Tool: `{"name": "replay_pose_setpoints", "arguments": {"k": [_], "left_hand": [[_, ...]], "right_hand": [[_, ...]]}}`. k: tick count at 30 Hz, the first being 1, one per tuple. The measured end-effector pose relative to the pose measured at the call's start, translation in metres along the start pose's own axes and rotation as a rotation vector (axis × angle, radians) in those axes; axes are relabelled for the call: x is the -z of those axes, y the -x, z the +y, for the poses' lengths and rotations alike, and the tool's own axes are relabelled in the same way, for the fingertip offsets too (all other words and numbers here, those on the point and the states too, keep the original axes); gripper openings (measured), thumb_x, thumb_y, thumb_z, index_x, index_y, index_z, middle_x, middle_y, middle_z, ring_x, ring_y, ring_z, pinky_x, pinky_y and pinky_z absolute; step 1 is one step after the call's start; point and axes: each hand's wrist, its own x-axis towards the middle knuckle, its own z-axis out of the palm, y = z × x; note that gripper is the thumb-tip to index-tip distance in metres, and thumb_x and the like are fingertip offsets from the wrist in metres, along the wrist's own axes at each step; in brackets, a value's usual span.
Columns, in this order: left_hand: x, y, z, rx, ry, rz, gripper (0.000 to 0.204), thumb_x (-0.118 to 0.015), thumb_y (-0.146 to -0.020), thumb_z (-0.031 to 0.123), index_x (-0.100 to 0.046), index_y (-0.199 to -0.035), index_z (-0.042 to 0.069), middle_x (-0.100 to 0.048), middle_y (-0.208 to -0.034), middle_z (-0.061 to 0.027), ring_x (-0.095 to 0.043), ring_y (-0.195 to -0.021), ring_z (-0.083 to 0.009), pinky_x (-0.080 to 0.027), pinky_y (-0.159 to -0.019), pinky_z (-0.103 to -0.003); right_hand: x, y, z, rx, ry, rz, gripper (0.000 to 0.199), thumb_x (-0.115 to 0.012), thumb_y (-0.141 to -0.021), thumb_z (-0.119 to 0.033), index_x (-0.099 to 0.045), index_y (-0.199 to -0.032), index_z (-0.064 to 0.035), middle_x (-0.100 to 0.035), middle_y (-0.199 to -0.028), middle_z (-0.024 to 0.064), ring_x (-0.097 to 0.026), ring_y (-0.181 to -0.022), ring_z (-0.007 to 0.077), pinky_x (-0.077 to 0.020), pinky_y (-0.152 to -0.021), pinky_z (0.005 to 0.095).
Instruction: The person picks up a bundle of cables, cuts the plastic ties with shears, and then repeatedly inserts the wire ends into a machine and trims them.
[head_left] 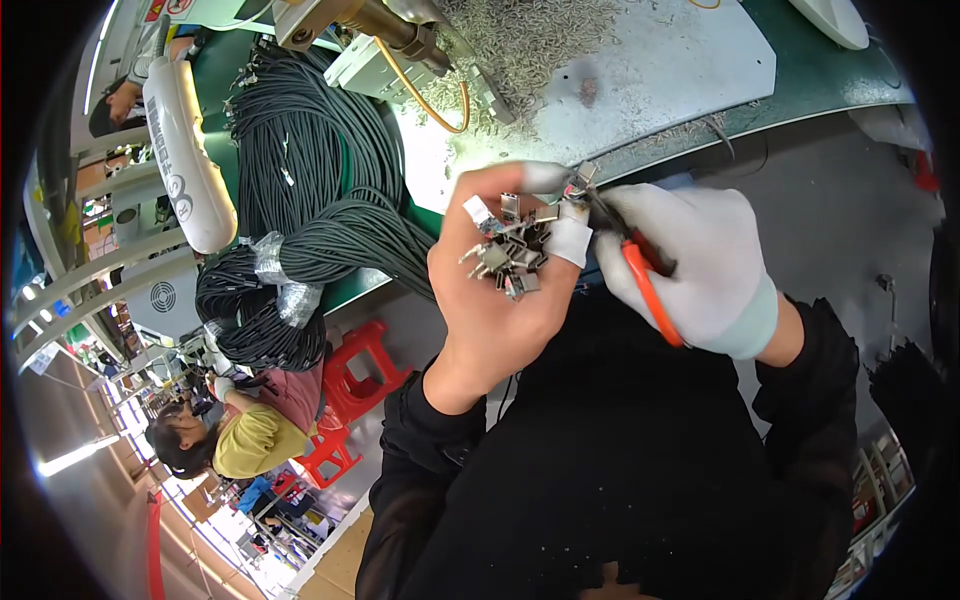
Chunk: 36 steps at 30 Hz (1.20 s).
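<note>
My left hand (490, 320) is palm up, with a cluster of small silver metal plug connectors (515, 250) lying in it. Between its fingertips, which wear white coverings, it pinches one more connector (585, 178) that has a bit of red on it. My right hand (700, 260), in a white glove and slightly blurred, is closed around orange-handled cutters or pliers (645, 285). The tool's dark jaws reach to the pinched connector; whether they are closed on it is too small to tell.
Ahead lies a white board (680, 70) strewn with tiny metal bits (540, 50), below a press-like machine (400, 35). Bundled black cables (320, 170) hang over the green table's left edge. Red stools (360, 370) and a co-worker in yellow (260, 440) are at the left.
</note>
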Motion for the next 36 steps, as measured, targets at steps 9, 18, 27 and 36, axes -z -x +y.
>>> {"name": "replay_pose_setpoints", "arguments": {"k": [9, 18, 27, 36], "left_hand": [[0.017, -0.001, -0.004, -0.271, -0.18, -0.185, 0.023, -0.07, -0.075, -0.003, -0.057, -0.094, 0.002, -0.061, -0.078, -0.0011, -0.055, -0.064, -0.0048, -0.044, -0.059, -0.018], [0.009, 0.004, 0.002, -0.029, -0.137, 0.057, 0.022, -0.071, -0.073, -0.002, -0.056, -0.089, 0.001, -0.06, -0.074, 0.0012, -0.05, -0.063, -0.0011, -0.042, -0.057, -0.017], [0.013, -0.002, -0.005, 0.081, -0.06, 0.034, 0.022, -0.072, -0.075, -0.001, -0.055, -0.087, 0.001, -0.059, -0.072, 0.0022, -0.051, -0.065, -0.0012, -0.043, -0.058, -0.017], [0.051, -0.028, -0.027, 0.499, 0.213, -0.056, 0.015, -0.067, -0.08, 0.003, -0.055, -0.088, 0.0, -0.054, -0.066, 0.0018, -0.048, -0.056, -0.0039, -0.039, -0.051, -0.02]], "right_hand": [[0.006, 0.007, -0.012, -0.358, -0.532, -0.193, 0.014, -0.066, -0.079, -0.013, -0.062, -0.084, -0.0002, -0.053, -0.058, 0.0098, -0.049, -0.047, 0.0172, -0.0407, -0.048, 0.0265], [-0.006, 0.006, -0.015, -0.323, -0.466, -0.129, 0.014, -0.067, -0.08, -0.013, -0.06, -0.082, -0.0006, -0.056, -0.06, 0.0101, -0.05, -0.048, 0.0215, -0.0394, -0.048, 0.0266], [-0.025, 0.002, -0.002, 0.004, 0.018, 0.072, 0.015, -0.065, -0.08, -0.016, -0.06, -0.081, -0.0018, -0.057, -0.065, 0.0102, -0.053, -0.054, 0.0251, -0.041, -0.051, 0.0282], [-0.023, -0.008, 0.016, -0.377, -0.612, -0.282, 0.018, -0.059, -0.086, -0.017, -0.061, -0.082, 0.0006, -0.055, -0.058, 0.0019, -0.052, -0.046, 0.0067, -0.0395, -0.044, 0.0212]]}}
